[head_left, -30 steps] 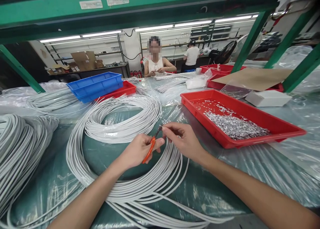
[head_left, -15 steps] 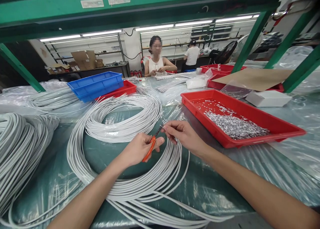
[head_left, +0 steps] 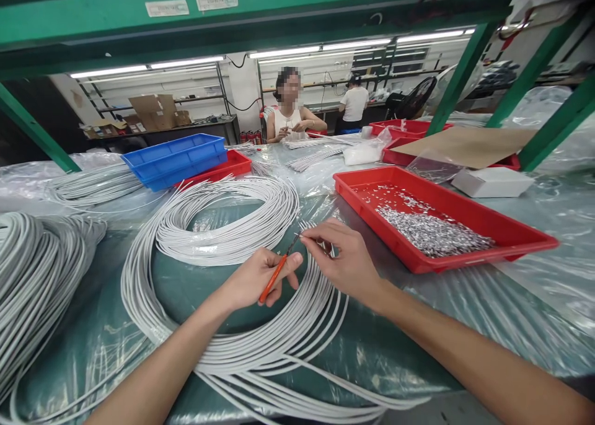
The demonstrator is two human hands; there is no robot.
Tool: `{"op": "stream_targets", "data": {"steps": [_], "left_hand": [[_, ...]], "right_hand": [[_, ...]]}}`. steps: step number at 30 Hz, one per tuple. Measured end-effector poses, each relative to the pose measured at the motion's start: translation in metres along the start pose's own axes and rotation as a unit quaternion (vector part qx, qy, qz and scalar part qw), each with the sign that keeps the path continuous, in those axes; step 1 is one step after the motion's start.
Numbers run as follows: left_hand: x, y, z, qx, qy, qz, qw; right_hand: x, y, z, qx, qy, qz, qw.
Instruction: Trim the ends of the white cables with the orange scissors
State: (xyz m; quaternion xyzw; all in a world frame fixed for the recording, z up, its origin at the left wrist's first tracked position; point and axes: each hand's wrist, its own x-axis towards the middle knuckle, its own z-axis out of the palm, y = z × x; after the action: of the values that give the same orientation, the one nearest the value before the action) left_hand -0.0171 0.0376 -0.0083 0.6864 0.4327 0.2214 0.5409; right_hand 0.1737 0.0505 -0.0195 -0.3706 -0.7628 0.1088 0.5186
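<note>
My left hand (head_left: 264,275) is closed around orange-handled pliers (head_left: 273,279), their dark jaws pointing up and to the right. At the jaw tips, my right hand (head_left: 346,258) pinches thumb and forefinger together on something too small to make out. White cable ends (head_left: 309,225) stick out just behind those fingertips. Below both hands curves a large coil of white cables (head_left: 260,350), its loops running under my right hand. A second white cable coil (head_left: 223,242) lies just beyond my left hand.
To the right stands a red tray (head_left: 465,265) holding many small shiny metal pieces. A blue bin (head_left: 179,158) rests on a red one at back left. A thick cable bundle (head_left: 41,289) lies left. A person (head_left: 288,118) sits across the table; green shelf posts (head_left: 460,78) rise right.
The pliers have turned in my left hand, so their handles now look narrower. My right hand has rolled slightly, its thumb and forefinger now meeting at the jaw tips. The view has shifted slightly.
</note>
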Motion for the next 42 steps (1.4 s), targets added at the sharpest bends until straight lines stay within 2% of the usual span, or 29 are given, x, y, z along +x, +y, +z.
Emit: {"op": "stream_targets", "data": {"steps": [2, 6, 9, 12, 18, 23, 26, 29, 32, 35, 42], "left_hand": [[0.001, -0.001, -0.001, 0.007, 0.021, -0.002, 1.0], [0.005, -0.002, -0.005, 0.023, 0.129, 0.023, 0.991], [0.007, -0.003, -0.008, -0.009, 0.187, 0.075, 0.979], [0.007, -0.004, -0.009, -0.04, 0.218, 0.11, 0.969], [0.005, -0.003, -0.005, -0.003, 0.234, 0.155, 0.96], [0.003, 0.0, -0.003, 0.13, 0.274, 0.172, 0.937], [0.002, 0.002, -0.003, 0.166, 0.279, 0.162, 0.932], [0.001, 0.005, -0.002, 0.132, 0.258, 0.137, 0.947], [0.001, 0.006, -0.002, 0.055, 0.232, 0.115, 0.964], [0.001, 0.004, -0.002, 0.002, 0.221, 0.115, 0.968], [0.003, 0.0, -0.002, -0.052, 0.216, 0.126, 0.967]], "right_hand": [[0.001, 0.003, 0.002, 0.027, -0.006, 0.04, 0.999], [0.002, 0.013, 0.007, 0.159, -0.059, 0.157, 0.973], [0.002, 0.012, 0.01, 0.209, -0.103, 0.171, 0.957], [0.0, 0.005, 0.009, 0.229, -0.132, 0.17, 0.949], [0.002, -0.003, 0.006, 0.252, -0.16, 0.185, 0.936], [0.002, -0.002, 0.006, 0.289, -0.189, 0.231, 0.91], [0.0, 0.0, 0.007, 0.258, -0.176, 0.206, 0.928], [-0.002, 0.0, 0.008, 0.169, -0.142, 0.139, 0.965], [-0.004, 0.001, 0.009, 0.12, -0.129, 0.108, 0.978], [-0.004, 0.002, 0.01, 0.133, -0.135, 0.124, 0.974], [-0.004, 0.002, 0.013, 0.244, -0.133, 0.195, 0.941]]}}
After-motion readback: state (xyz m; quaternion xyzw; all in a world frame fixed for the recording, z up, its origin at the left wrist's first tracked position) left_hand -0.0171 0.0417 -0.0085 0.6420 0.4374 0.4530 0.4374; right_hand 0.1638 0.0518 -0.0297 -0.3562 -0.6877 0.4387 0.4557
